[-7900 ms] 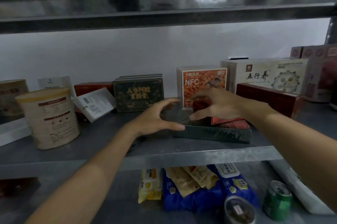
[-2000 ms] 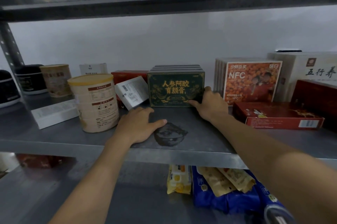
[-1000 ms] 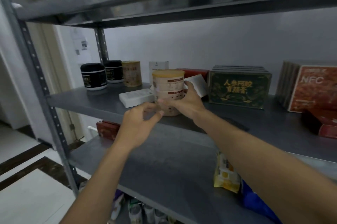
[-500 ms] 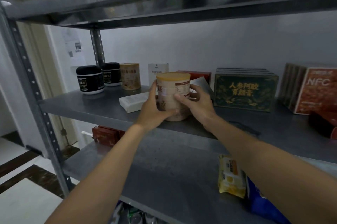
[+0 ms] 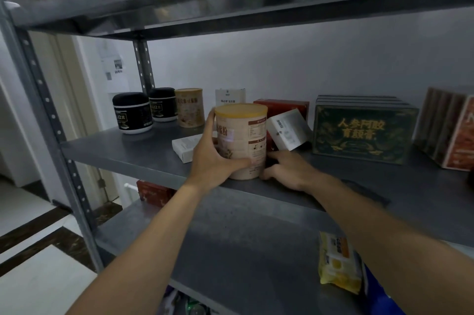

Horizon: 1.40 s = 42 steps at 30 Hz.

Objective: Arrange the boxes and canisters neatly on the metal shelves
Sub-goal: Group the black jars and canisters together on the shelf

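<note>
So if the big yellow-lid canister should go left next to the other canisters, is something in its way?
Yes. The flat white box lies on the shelf just left of the yellow-lid canister, between it and the beige canister and black jars. The left hand holds the canister.

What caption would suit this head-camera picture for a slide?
Left hand wraps a tan-lidded canister standing at the metal shelf's front edge; right hand rests beside its base.
</note>
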Each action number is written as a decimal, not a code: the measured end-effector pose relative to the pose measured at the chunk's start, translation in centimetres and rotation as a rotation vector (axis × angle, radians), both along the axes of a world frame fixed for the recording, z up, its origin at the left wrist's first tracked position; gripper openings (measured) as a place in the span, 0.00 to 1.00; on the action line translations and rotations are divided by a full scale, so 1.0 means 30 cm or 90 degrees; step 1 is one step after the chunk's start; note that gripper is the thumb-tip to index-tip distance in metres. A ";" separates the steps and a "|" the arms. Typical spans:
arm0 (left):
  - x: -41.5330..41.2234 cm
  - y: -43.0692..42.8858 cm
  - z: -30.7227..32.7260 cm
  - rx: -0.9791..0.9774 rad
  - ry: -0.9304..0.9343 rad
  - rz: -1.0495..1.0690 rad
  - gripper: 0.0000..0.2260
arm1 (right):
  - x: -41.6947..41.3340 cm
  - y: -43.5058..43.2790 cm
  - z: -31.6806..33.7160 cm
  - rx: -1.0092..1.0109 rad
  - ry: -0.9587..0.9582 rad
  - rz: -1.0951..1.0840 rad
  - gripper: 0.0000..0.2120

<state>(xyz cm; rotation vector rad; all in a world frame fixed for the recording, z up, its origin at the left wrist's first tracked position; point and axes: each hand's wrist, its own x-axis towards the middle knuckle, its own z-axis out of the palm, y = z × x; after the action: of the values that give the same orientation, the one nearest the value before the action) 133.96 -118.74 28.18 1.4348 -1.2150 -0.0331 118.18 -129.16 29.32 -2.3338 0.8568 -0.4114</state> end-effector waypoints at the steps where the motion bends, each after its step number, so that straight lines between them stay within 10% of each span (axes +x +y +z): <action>1: 0.008 0.007 0.000 -0.007 -0.001 0.006 0.55 | 0.001 0.002 -0.002 -0.008 0.019 0.005 0.25; 6: 0.092 0.041 0.031 -0.026 -0.005 0.068 0.44 | 0.020 -0.006 -0.010 -0.127 0.119 -0.002 0.38; 42: 0.913 -0.288 0.011 0.021 0.062 0.220 0.41 | 0.193 -0.049 -0.015 -0.355 0.108 -0.011 0.26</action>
<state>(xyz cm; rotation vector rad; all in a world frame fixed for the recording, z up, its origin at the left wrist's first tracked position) 161.34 -127.38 28.50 1.6357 -0.8790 0.1141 123.96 -130.64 28.87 -2.9086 0.9302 -0.5174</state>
